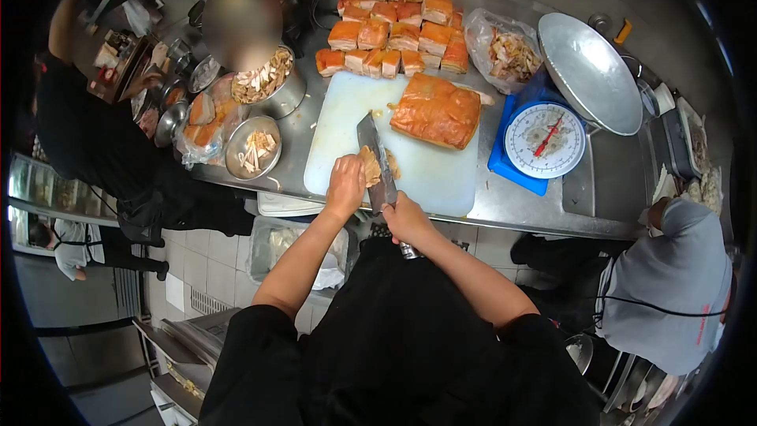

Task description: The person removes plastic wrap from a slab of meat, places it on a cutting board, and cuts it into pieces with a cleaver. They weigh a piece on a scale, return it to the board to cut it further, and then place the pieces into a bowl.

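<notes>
- Gripping the handle of a cleaver (pixel 377 159), the right hand (pixel 406 217) sits at the near edge of the white cutting board (pixel 441 177), fingers wrapped tight around the handle.
- The cleaver's long axis runs away from that hand, up and slightly left across the board, with the blade tip toward the board's middle.
- Just left of the blade, the left hand (pixel 345 183) rests with fingers curled down on a small piece of meat (pixel 369 166); whether it pinches the piece or only presses it flat I cannot tell.
- That piece lies touching or just beside the blade's left face, between the two hands, so the left hand is the nearer one to it.
- Both forearms reach forward from the body, converging on the board's near-left part; the left arm is bare to above the elbow.
- Farther across the board, to the right of the blade, a large slab of roast pork (pixel 436 113) lies with orange skin up, well apart from both hands.
- Beyond the board, cut blocks of roast pork (pixel 394 25) are stacked in rows on the steel counter (pixel 520 201).
- Right of the board stands a dial scale (pixel 544 140) with its pan (pixel 587 71) tilted.
- Left of the board are metal bowls (pixel 253 148) with meat scraps.
</notes>
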A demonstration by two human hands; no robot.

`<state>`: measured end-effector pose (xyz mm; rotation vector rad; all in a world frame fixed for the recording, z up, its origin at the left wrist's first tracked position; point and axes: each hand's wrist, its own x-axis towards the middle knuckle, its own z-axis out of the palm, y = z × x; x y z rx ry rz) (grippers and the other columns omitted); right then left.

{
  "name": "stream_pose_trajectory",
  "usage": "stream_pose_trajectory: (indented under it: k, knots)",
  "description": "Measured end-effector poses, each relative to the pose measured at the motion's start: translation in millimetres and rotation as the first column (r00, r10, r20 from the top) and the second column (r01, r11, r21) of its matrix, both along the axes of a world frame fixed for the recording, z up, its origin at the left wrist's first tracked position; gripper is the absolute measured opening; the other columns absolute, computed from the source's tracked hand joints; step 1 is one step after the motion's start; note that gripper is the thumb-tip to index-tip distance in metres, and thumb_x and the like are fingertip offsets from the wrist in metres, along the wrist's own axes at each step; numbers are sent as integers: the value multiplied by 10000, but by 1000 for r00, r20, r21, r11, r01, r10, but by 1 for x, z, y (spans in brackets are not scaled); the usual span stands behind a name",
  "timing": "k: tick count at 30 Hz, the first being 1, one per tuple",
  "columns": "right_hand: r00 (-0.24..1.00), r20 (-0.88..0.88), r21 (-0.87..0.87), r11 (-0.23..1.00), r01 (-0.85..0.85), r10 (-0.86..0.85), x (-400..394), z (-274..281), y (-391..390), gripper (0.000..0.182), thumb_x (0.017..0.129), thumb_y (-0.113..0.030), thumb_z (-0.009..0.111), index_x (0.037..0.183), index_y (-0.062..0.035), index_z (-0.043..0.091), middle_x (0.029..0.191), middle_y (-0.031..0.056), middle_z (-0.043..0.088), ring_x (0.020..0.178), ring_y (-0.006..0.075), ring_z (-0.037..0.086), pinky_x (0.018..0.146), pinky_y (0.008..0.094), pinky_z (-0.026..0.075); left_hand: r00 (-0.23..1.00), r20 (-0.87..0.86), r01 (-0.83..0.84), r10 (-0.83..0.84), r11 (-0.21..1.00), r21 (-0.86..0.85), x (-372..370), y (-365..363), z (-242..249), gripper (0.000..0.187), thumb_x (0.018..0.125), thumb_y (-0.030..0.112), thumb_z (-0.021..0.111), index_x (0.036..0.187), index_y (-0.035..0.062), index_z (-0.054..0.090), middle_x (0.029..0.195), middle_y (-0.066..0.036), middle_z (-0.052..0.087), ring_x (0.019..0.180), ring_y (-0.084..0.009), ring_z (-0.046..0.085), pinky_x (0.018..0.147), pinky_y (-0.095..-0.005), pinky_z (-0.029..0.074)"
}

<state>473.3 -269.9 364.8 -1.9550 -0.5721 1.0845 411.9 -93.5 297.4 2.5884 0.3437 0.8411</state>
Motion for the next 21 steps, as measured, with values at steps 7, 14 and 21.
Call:
stream_pose_trajectory:
  k: [7,14,21]
  knots:
    - [992,122,-14,1000,-22,23,7,18,24,298,952,-194,506,1069,80,496,714,183,646,469,252,633,515,400,527,1000,-1,4,-4,999,-37,0,1,1,82,923,51,508,953,-13,550,997,-206,567,955,-403,515,877,-473,421]
    - [980,187,31,996,-81,74,34,17,33,415,911,-182,476,1256,47,503,760,233,683,539,315,670,644,438,564,998,47,46,-45,999,-29,-1,2,1,83,901,48,530,955,1,571,991,-203,580,941,-398,529,865,-476,435]
    - [929,369,12,999,35,-37,65,75,-17,309,947,-244,514,1098,24,550,733,202,679,517,299,650,576,426,531,997,-61,-51,47,997,-60,-4,-19,15,331,843,240,675,1061,9,583,1095,-178,586,1024,-370,526,897,-479,414]
